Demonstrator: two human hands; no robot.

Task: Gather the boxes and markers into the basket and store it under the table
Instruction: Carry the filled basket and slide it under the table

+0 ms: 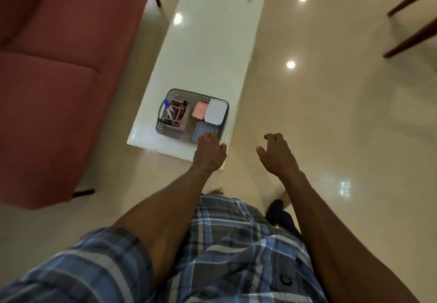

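A grey perforated basket (173,93) stands on the near end of the white table (208,42). Inside it are a beige holder with markers (175,114), a pink box (199,109), a white box (214,112) and a blue box (203,130). My left hand (209,152) hovers over the basket's near right corner, fingertips at the blue box, holding nothing. Over the floor to the right of the table, my right hand (275,153) is empty with its fingers curled and apart.
A red sofa (59,66) runs along the left of the table, with a dark leg (84,193) near my side. Dark wooden furniture legs (411,30) stand at the top right. Glossy beige floor (331,113) surrounds the table.
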